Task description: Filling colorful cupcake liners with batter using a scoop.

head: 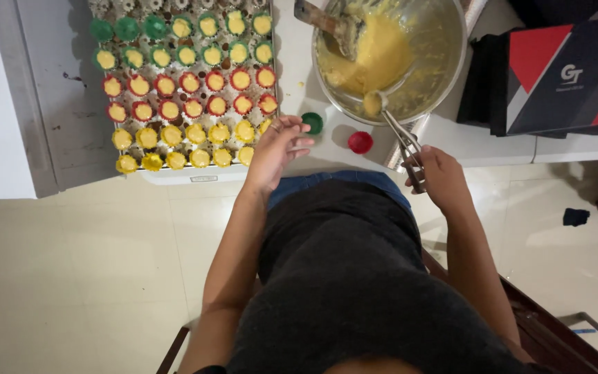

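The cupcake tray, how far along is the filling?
Most cups on the tray already hold yellow batter: the yellow, red and most green rows. The right hand holds a scoop loaded with batter at the bowl; the left hand rests by the tray. Left: three empty green cups top left, plus two loose cups.
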